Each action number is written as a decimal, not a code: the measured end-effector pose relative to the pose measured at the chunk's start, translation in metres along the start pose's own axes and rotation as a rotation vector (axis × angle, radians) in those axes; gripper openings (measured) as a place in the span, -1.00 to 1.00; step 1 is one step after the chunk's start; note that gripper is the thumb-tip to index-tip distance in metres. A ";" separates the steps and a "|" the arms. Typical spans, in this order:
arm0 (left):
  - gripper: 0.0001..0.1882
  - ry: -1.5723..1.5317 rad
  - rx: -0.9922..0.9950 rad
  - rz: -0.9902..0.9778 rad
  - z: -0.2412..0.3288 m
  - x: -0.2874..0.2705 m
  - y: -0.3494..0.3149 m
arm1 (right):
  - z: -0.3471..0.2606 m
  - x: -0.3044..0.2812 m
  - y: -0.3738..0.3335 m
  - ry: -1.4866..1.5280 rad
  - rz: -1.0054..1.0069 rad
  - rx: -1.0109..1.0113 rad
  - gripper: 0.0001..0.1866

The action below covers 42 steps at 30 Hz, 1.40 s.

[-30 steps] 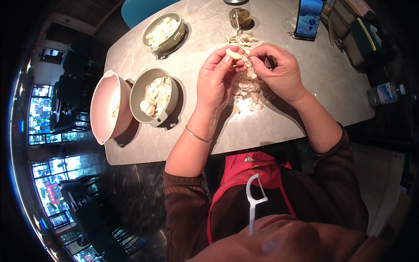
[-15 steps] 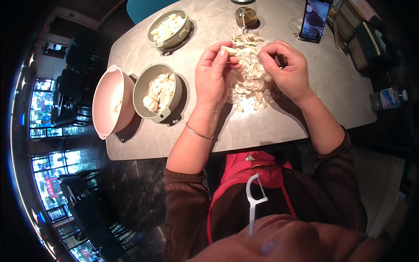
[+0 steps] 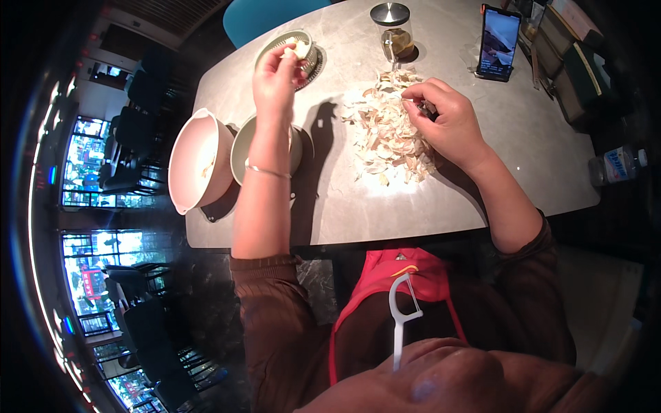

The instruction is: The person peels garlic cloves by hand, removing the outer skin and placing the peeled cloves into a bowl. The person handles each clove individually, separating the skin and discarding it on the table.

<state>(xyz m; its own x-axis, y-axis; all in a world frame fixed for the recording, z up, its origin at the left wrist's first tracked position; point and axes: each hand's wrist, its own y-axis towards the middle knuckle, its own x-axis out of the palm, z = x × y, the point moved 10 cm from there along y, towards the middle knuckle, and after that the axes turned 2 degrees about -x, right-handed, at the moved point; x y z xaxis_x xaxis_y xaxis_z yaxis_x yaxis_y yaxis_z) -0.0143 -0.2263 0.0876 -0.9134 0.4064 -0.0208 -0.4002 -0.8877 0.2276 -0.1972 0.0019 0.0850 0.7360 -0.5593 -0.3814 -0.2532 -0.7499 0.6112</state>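
Observation:
My left hand (image 3: 274, 86) reaches over the grey-green colander (image 3: 313, 62) at the far left, its fingers pinched at a pale peeled garlic clove (image 3: 297, 48). Other cloves in the colander are mostly hidden by that hand. Beside the heap of papery garlic skins (image 3: 389, 138), my right hand (image 3: 451, 124) is closed around a small dark object (image 3: 428, 110), mostly covered by the fingers; its kind cannot be made out. Under my left forearm stands a grey-green bowl (image 3: 242, 148), its contents largely hidden.
A pink bowl (image 3: 186, 162) stands left of the grey-green one. Behind the skins is a lidded glass jar (image 3: 392, 34). A phone (image 3: 499, 41) stands upright at the far right, near dark boxes (image 3: 578, 69). A plastic bottle (image 3: 616, 165) lies past the right table edge.
My left hand has moved left and away from me, from above the skins to the colander, with the clove. My right hand stays beside the skins. The view has shifted slightly.

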 end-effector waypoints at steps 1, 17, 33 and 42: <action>-0.68 0.228 -0.012 0.037 0.002 -0.013 0.018 | -0.001 0.000 -0.001 -0.011 -0.009 -0.002 -0.88; -0.82 1.115 0.038 0.012 0.015 -0.148 -0.042 | 0.016 0.007 0.001 -0.124 -0.053 0.041 -0.81; -0.65 1.553 -0.066 -0.278 -0.047 -0.092 -0.074 | 0.035 0.012 0.001 -0.075 -0.065 0.073 -0.82; -0.79 1.437 -0.105 -0.219 -0.057 -0.103 -0.066 | 0.030 0.012 0.000 -0.069 -0.054 0.051 -0.82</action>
<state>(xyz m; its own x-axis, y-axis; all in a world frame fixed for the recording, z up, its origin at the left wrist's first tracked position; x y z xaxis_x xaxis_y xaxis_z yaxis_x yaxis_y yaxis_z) 0.1019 -0.2219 0.0189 -0.0946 0.0264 -0.9952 -0.4842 -0.8747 0.0228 -0.2071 -0.0154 0.0590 0.7050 -0.5392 -0.4607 -0.2470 -0.7957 0.5531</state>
